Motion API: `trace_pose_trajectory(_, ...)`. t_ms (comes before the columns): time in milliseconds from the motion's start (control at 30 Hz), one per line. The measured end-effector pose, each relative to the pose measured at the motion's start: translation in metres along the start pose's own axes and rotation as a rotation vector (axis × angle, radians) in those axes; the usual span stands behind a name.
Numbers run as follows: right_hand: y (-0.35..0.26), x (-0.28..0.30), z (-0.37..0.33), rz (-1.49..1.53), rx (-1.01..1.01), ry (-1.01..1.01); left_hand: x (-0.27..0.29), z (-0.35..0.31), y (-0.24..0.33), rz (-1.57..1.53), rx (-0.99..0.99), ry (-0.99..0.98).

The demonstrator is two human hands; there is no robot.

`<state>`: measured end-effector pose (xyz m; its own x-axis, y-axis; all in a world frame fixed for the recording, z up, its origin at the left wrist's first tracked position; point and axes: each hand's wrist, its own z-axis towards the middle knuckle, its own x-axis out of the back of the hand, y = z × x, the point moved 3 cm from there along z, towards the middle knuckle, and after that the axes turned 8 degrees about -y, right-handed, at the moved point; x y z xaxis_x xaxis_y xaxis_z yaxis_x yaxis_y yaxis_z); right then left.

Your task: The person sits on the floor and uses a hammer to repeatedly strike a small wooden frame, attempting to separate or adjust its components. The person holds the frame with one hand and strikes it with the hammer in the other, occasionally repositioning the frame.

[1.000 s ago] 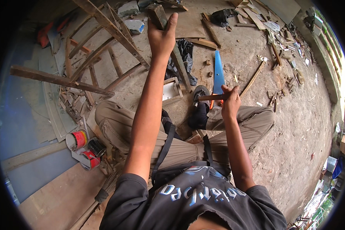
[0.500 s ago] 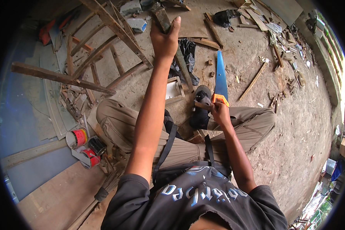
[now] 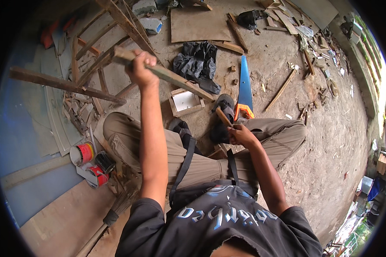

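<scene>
My left hand (image 3: 143, 70) is wrapped round a long wooden bar (image 3: 176, 79), which slants from upper left down toward my feet. Its lower end is near my shoe (image 3: 225, 105). My right hand (image 3: 242, 135) is closed on a short brown wooden stick (image 3: 223, 116) beside that shoe; part of the stick is hidden in the fingers. Just beyond this hand is a handsaw with a blue blade (image 3: 245, 83) and an orange handle (image 3: 244, 111), the blade pointing away from me. Whether the right hand touches the saw handle I cannot tell.
A wooden frame (image 3: 68, 88) with long legs stands at left. Paint cans (image 3: 82, 153) sit by my left knee. Ahead are a small wooden box (image 3: 187, 103), a black plastic bag (image 3: 196, 62) and a flat board (image 3: 199, 25). Wood scraps (image 3: 286, 21) litter the far right.
My left hand has swung left and nearer, tilting the wooden bar from steep to slanting. My right hand has drawn slightly back and left, away from the saw handle, and the stick now shows more clearly.
</scene>
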<state>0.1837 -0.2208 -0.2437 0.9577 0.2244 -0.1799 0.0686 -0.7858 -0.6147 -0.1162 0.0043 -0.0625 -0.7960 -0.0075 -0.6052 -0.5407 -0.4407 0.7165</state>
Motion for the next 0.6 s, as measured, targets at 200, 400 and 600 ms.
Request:
trace_pose_trajectory(200,-0.02,-0.026,-0.028,0.629,0.108,-0.128,0.126,-0.051,0.011,-0.045,-0.02,0.227)
trace_pose_trajectory(400,-0.033,-0.055,-0.009,0.734,0.179,-0.166,0.166,-0.087,0.009,-0.077,0.084,0.461)
trace_pose_trajectory(600,-0.051,-0.093,-0.008,0.466,0.312,0.021,0.204,-0.131,-0.023,-0.16,0.122,1.07)
